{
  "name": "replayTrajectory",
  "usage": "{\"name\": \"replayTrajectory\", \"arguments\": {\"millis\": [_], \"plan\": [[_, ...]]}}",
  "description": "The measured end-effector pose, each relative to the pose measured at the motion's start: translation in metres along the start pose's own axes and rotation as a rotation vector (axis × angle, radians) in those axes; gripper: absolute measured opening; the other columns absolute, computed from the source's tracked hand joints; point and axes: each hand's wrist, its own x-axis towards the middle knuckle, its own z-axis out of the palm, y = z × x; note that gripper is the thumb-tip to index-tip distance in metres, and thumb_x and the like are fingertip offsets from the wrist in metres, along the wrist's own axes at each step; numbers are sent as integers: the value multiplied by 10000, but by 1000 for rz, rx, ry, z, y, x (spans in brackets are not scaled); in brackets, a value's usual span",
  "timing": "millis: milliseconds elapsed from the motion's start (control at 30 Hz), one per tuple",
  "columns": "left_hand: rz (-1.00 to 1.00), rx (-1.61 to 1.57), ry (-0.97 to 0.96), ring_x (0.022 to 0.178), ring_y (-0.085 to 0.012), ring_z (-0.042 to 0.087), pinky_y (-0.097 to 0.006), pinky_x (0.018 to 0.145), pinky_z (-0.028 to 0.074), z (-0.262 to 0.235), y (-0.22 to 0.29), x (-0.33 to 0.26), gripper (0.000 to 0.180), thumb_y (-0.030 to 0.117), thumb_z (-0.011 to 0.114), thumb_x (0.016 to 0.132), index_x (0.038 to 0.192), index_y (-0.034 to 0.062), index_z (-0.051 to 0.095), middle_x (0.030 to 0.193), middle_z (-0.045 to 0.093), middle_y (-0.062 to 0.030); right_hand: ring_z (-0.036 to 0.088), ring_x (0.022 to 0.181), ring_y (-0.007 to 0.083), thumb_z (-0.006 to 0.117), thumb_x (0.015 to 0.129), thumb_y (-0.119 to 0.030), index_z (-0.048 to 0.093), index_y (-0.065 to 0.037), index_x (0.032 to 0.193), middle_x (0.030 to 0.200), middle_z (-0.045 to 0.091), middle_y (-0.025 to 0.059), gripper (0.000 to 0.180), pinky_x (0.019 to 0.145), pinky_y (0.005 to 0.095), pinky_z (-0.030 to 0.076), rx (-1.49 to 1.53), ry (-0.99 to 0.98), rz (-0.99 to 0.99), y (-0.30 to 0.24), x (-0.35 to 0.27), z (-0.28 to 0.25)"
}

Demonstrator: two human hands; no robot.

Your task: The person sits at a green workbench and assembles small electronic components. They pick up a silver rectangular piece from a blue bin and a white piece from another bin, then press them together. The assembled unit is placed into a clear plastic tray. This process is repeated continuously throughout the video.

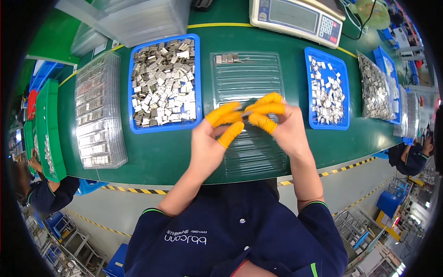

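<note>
Over the middle of a clear plastic tray [249, 79], my two hands meet around a small grey metal piece [247, 114], slightly blurred. My left hand [210, 138] pinches it from the left, and my right hand [288, 127] grips it from the right. Yellow finger cots cover the thumbs and several fingers of both hands. A short row of small metal pieces [227, 58] lies in the tray's far left slot. To the left, a blue bin [199, 83] holds many flat metal pieces. At the right, a smaller blue bin [347, 87] contains silvery pieces with thin tabs.
Stacked filled clear trays [99, 115] stand at the left, beside a green bin [50, 134]. A scale [297, 21] sits at the back, near clear plastic boxes [143, 23]. A bag of metal parts [376, 87] lies far right. Other people work at both sides.
</note>
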Motion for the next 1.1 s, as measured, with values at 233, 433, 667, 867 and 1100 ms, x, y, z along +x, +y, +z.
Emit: {"name": "replayTrajectory", "arguments": {"millis": [233, 433, 667, 867, 1100], "plan": [[395, 1027, -228, 1313, -349, 286, -477, 1070, 250, 0, -21, -17, 612, 265, 633, 800, 1312, 18, 405, 1382, 357, -180, 593, 830, 210, 721, 701, -102, 722, -67, 837, 808, 670, 65, 140, 807, 323, 435, -567, 367, -215, 23, 78, 1], [355, 1077, -248, 1318, -340, 277, -460, 1077, 238, 1, -25, -29, 581, 278, 619, 813, 1306, 40, 425, 1403, 338, -166, 585, 877, 187, 741, 644, -109, 729, -93, 788, 816, 674, 33, 146, 877, 347, 399, -973, 458, -512, 35, 91, 11], [356, 1077, -291, 1326, -353, 267, -470, 1077, 225, -4, -30, -34, 554, 280, 626, 814, 1296, 68, 453, 1375, 387, -162, 562, 962, 198, 714, 666, -87, 725, -68, 815, 873, 664, 59, 151, 945, 368, 372, -921, 352, -499, 41, 87, 16], [374, 1111, -295, 1327, -356, 265, -474, 1079, 221, -3, -29, -35, 548, 275, 624, 817, 1288, 53, 452, 1362, 395, -168, 555, 982, 212, 708, 691, -95, 719, -57, 831, 881, 665, 58, 145, 944, 381, 364, -883, 326, -503, 41, 86, 14], [367, 1002, -247, 1325, -346, 273, -483, 1085, 211, -1, -27, -36, 565, 240, 645, 809, 1258, -28, 431, 1342, 407, -174, 565, 962, 256, 692, 740, -120, 703, -72, 886, 911, 665, 64, 155, 885, 366, 393, -720, 466, -447, 42, 83, -9]]}}
